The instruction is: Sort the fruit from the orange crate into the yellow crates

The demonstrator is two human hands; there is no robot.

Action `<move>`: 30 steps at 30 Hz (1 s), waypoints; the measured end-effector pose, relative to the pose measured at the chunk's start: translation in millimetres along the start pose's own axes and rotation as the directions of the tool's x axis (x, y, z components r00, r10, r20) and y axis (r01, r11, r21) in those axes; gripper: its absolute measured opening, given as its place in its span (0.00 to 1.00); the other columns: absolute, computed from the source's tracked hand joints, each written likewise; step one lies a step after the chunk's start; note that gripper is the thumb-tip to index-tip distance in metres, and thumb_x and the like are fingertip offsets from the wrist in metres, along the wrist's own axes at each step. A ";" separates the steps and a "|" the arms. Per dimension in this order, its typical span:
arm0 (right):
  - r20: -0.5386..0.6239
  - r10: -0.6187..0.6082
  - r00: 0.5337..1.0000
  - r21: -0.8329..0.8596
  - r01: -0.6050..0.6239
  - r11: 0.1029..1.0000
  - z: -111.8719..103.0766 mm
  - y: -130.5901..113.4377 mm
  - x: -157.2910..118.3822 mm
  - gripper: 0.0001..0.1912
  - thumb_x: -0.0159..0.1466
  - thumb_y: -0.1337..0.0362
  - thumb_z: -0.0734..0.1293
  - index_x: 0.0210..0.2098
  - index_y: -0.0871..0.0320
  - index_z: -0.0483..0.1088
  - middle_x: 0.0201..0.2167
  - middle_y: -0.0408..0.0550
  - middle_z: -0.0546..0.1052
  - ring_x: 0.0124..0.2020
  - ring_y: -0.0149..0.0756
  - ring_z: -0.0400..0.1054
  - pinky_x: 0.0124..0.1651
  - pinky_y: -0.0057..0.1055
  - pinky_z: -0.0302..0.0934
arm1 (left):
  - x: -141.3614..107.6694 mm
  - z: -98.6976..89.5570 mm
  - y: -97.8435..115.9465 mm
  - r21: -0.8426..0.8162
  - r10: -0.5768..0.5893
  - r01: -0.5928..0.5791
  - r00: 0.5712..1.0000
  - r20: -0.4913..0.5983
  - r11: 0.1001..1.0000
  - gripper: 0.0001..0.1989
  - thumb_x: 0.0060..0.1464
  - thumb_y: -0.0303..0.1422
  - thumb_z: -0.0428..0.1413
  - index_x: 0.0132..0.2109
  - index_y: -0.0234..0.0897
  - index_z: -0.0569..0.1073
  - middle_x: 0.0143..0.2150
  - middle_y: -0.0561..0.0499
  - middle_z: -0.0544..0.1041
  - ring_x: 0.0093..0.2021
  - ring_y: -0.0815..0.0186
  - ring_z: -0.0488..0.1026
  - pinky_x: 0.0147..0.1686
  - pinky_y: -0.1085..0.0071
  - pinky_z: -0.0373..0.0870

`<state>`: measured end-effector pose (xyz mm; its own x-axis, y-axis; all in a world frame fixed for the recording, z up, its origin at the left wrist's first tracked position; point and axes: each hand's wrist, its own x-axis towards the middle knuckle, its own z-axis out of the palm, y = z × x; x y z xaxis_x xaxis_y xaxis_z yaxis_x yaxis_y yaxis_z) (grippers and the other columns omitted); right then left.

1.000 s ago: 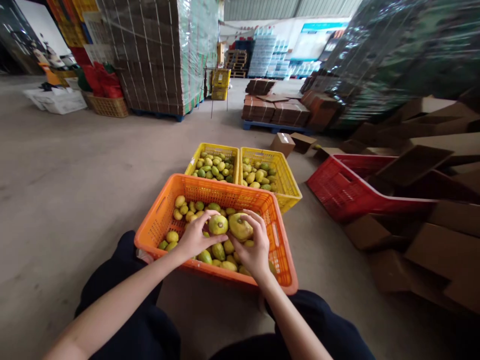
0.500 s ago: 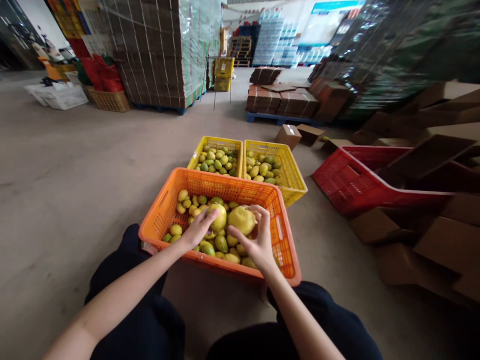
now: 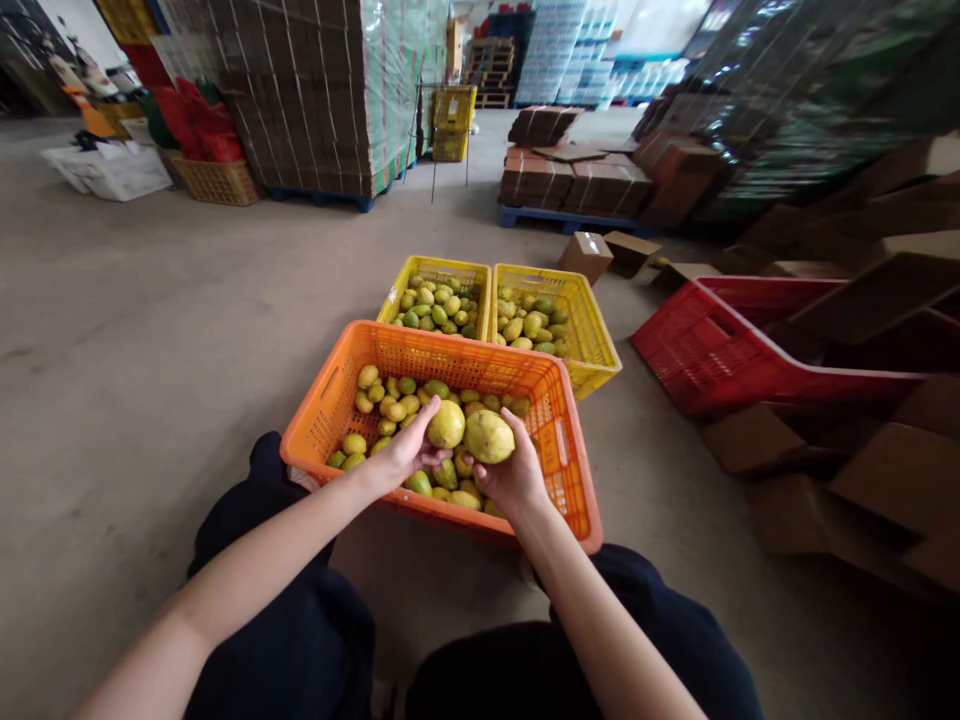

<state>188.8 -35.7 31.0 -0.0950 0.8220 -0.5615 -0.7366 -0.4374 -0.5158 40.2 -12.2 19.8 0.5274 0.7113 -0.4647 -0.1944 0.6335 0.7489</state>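
Note:
Both hands are above an orange crate (image 3: 457, 352) partly filled with yellow and green oval fruit (image 3: 437, 387), whose kind I cannot make out for certain. My left hand (image 3: 407, 450) is closed around a rounded yellow fruit (image 3: 447, 424), with the thumb along its upper side. In my right hand (image 3: 517, 472) lies a larger, oval yellow-green fruit (image 3: 488, 437) with small dark marks, the fingers curled beneath it. The two held fruits are side by side, close together. Some of the loose fruit below is hidden by my hands.
Just beyond stand two yellow crates (image 3: 600, 335) of similar fruit. To the right are a red crate (image 3: 679, 345) and piled cardboard boxes (image 3: 780, 445). Flattened cartons lie on a blue pallet (image 3: 540, 217). A wrapped stack (image 3: 300, 95) rises at the back left.
My right hand has turned palm up under its fruit, and that fruit now shows more fully. The left hand's fruit has turned and shifted slightly right. The whole view has tilted down a little.

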 end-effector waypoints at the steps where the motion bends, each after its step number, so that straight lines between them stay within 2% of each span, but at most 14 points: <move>1: -0.016 0.025 1.000 0.013 -0.025 1.000 0.4 -0.3 -0.2 0.13 0.63 0.56 0.62 0.33 0.60 0.71 0.18 0.45 0.75 0.11 0.31 0.65 0.09 0.22 0.57 | 1.2 -0.8 -0.1 -0.022 -0.035 0.035 0.999 0.003 0.999 0.28 0.56 0.60 0.47 0.28 0.37 0.64 0.17 0.57 0.61 0.16 0.76 0.47 0.22 0.75 0.53; 4: -0.051 0.075 0.996 0.016 -0.074 0.997 0.4 0.0 0.6 0.14 0.64 0.57 0.60 0.31 0.59 0.71 0.16 0.45 0.75 0.11 0.32 0.65 0.09 0.22 0.58 | 5.0 -4.1 -0.2 -0.129 -0.137 0.137 0.990 0.010 0.982 0.30 0.57 0.61 0.44 0.28 0.37 0.64 0.17 0.57 0.61 0.16 0.76 0.46 0.21 0.75 0.55; 7: -0.052 0.132 0.990 0.005 -0.132 0.991 -0.9 1.8 2.7 0.15 0.65 0.57 0.60 0.30 0.59 0.70 0.16 0.46 0.74 0.12 0.32 0.66 0.10 0.22 0.58 | 7.5 -6.5 -0.2 -0.207 -0.188 0.183 0.982 -0.002 0.961 0.31 0.61 0.58 0.37 0.27 0.37 0.63 0.17 0.58 0.59 0.15 0.76 0.46 0.20 0.76 0.56; 12: -0.056 0.186 0.981 0.025 -0.184 0.983 -2.3 4.2 4.8 0.15 0.65 0.56 0.59 0.30 0.60 0.70 0.16 0.47 0.74 0.13 0.32 0.66 0.11 0.22 0.60 | 7.3 -7.3 0.1 -0.220 -0.197 0.189 0.980 -0.014 0.957 0.31 0.63 0.56 0.36 0.26 0.36 0.64 0.17 0.58 0.60 0.14 0.76 0.49 0.20 0.77 0.57; 23: -0.060 0.168 0.984 0.044 -0.165 0.985 -2.2 6.5 4.2 0.17 0.66 0.57 0.58 0.31 0.61 0.71 0.17 0.49 0.75 0.13 0.34 0.68 0.12 0.25 0.63 | 6.8 -6.4 0.0 -0.230 -0.197 0.187 0.980 -0.024 0.955 0.30 0.61 0.58 0.39 0.30 0.36 0.64 0.18 0.58 0.60 0.15 0.76 0.48 0.21 0.77 0.57; 26: -0.071 0.148 0.986 0.058 -0.144 0.988 -0.2 7.3 3.3 0.18 0.67 0.57 0.56 0.29 0.60 0.70 0.16 0.47 0.74 0.11 0.32 0.65 0.10 0.23 0.59 | 5.5 -5.2 0.6 -0.229 -0.196 0.186 0.980 -0.022 0.956 0.29 0.61 0.58 0.39 0.30 0.36 0.64 0.19 0.58 0.60 0.16 0.76 0.48 0.21 0.77 0.57; 30: -0.047 0.078 0.996 0.098 -0.073 0.993 2.5 9.1 2.2 0.20 0.67 0.57 0.55 0.24 0.60 0.67 0.14 0.44 0.70 0.09 0.27 0.58 0.07 0.20 0.49 | 4.8 -4.1 0.6 -0.235 -0.186 0.179 0.983 -0.006 0.955 0.29 0.63 0.56 0.37 0.30 0.36 0.64 0.19 0.56 0.61 0.16 0.75 0.48 0.21 0.77 0.57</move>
<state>180.3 -36.9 26.7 -0.1204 0.7672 -0.6300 -0.7895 -0.4588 -0.4077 39.2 -7.2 16.1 0.5491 0.5832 -0.5987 -0.2853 0.8041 0.5216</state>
